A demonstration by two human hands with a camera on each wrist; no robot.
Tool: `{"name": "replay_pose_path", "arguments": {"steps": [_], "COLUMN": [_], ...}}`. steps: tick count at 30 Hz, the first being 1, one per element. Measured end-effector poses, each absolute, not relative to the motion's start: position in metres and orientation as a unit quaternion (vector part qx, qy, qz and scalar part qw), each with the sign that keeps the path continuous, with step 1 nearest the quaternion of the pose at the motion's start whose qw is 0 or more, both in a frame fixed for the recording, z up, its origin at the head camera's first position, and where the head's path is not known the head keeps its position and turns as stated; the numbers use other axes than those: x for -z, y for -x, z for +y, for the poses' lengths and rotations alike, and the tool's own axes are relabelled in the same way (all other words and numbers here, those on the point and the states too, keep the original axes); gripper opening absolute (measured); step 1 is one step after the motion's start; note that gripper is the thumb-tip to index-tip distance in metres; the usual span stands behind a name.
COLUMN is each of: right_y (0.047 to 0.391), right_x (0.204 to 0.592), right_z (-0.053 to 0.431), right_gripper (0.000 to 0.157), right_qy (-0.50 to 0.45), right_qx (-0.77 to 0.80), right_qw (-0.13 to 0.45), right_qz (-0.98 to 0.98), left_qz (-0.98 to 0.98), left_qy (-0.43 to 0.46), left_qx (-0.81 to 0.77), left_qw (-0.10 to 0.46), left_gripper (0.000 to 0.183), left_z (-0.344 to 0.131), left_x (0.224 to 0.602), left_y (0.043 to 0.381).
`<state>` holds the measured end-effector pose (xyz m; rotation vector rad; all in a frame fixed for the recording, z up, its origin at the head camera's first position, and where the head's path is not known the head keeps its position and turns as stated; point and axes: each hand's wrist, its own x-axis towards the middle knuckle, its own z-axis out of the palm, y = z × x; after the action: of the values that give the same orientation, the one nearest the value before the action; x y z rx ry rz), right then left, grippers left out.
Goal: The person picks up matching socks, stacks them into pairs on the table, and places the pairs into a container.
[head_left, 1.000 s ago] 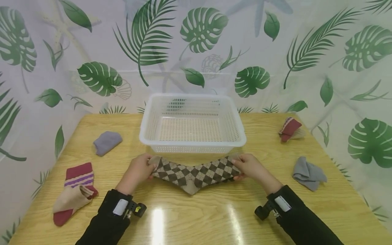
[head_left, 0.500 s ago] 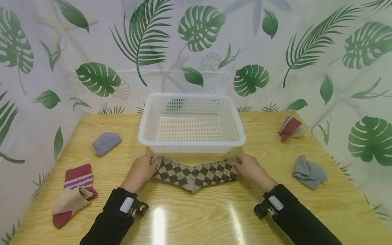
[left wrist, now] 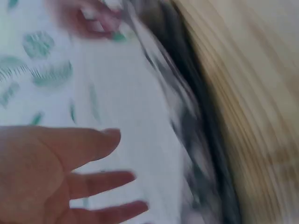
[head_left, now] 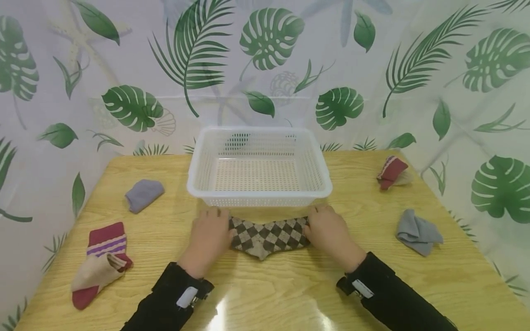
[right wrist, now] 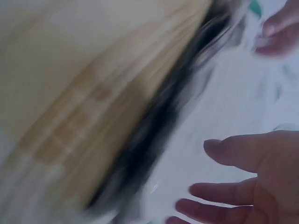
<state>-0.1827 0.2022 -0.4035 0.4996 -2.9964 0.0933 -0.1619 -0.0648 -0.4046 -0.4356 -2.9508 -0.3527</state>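
A brown-and-beige argyle sock (head_left: 265, 236) lies stretched sideways on the wooden table in the head view, its heel pointing toward me. My left hand (head_left: 209, 234) is over its left end and hides that part. Over the right end is my right hand (head_left: 329, 232). In the left wrist view the fingers of my left hand (left wrist: 88, 172) are extended, the thumb apart from them, beside the blurred sock (left wrist: 196, 154). My right hand (right wrist: 247, 182) shows the same spread in the right wrist view, with nothing pinched between thumb and fingers.
A white plastic basket (head_left: 258, 194) stands just behind the sock. To the left lie a folded grey-purple sock (head_left: 144, 195) and a maroon-and-beige sock (head_left: 101, 266). On the right are a bunched maroon sock (head_left: 391, 172) and a grey sock (head_left: 418, 232).
Both hands have let go of the sock's ends and moved inward over it, the left hand farther. The sock stays in nearly the same place.
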Motion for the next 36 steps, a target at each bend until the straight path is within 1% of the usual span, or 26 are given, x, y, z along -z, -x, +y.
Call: {"name": "replay_pose_path", "arguments": {"steps": [1, 2, 4, 6, 9, 12, 14, 18, 20, 26, 29, 31, 33, 35, 36], "right_y": [0.18, 0.178, 0.175, 0.173, 0.172, 0.171, 0.17, 0.168, 0.167, 0.169, 0.173, 0.177, 0.183, 0.19, 0.193], "right_x": [0.401, 0.4, 0.401, 0.403, 0.409, 0.414, 0.416, 0.417, 0.416, 0.413, 0.412, 0.41, 0.407, 0.403, 0.402], "right_z": [0.193, 0.185, 0.17, 0.159, 0.151, 0.15, 0.152, 0.156, 0.157, 0.16, 0.165, 0.171, 0.18, 0.193, 0.201], "right_gripper": [0.025, 0.027, 0.036, 0.046, 0.062, 0.077, 0.085, 0.099, 0.102, 0.096, 0.092, 0.086, 0.077, 0.055, 0.044], "right_qy": [-0.174, -0.182, -0.193, -0.196, -0.176, -0.142, -0.124, -0.101, -0.097, -0.126, -0.146, -0.155, -0.154, -0.137, -0.121], "right_qx": [-0.021, -0.011, 0.009, 0.022, 0.029, 0.031, 0.032, 0.032, 0.033, 0.034, 0.033, 0.008, -0.032, -0.075, -0.093], "right_qw": [0.057, 0.055, 0.044, 0.019, -0.037, -0.084, -0.103, -0.121, -0.125, -0.109, -0.099, -0.104, -0.105, -0.102, -0.101], "right_qz": [-0.983, -0.982, -0.98, -0.98, -0.983, -0.986, -0.986, -0.987, -0.987, -0.985, -0.984, -0.982, -0.982, -0.982, -0.983], "left_qz": [-0.976, -0.971, -0.962, -0.959, -0.964, -0.972, -0.974, -0.973, -0.969, -0.96, -0.957, -0.956, -0.955, -0.955, -0.955], "left_qy": [0.18, 0.216, 0.258, 0.264, 0.233, 0.208, 0.195, 0.185, 0.186, 0.184, 0.186, 0.2, 0.212, 0.208, 0.204], "left_qx": [0.102, 0.089, 0.087, 0.086, 0.072, 0.049, 0.044, 0.051, 0.066, 0.105, 0.105, 0.102, 0.127, 0.17, 0.193], "left_qw": [0.068, 0.061, 0.004, -0.057, -0.102, -0.102, -0.11, -0.132, -0.147, -0.185, -0.197, -0.191, -0.165, -0.123, -0.093], "left_gripper": [0.035, 0.034, 0.038, 0.045, 0.053, 0.055, 0.057, 0.065, 0.069, 0.077, 0.082, 0.082, 0.078, 0.067, 0.061], "left_z": [-0.056, -0.048, -0.034, -0.025, -0.021, -0.026, -0.033, -0.047, -0.052, -0.057, -0.057, -0.06, -0.065, -0.073, -0.078], "left_x": [0.402, 0.4, 0.4, 0.402, 0.409, 0.416, 0.417, 0.418, 0.42, 0.422, 0.421, 0.42, 0.419, 0.417, 0.416], "left_y": [0.157, 0.152, 0.144, 0.141, 0.144, 0.154, 0.162, 0.171, 0.172, 0.171, 0.173, 0.175, 0.178, 0.18, 0.181]}}
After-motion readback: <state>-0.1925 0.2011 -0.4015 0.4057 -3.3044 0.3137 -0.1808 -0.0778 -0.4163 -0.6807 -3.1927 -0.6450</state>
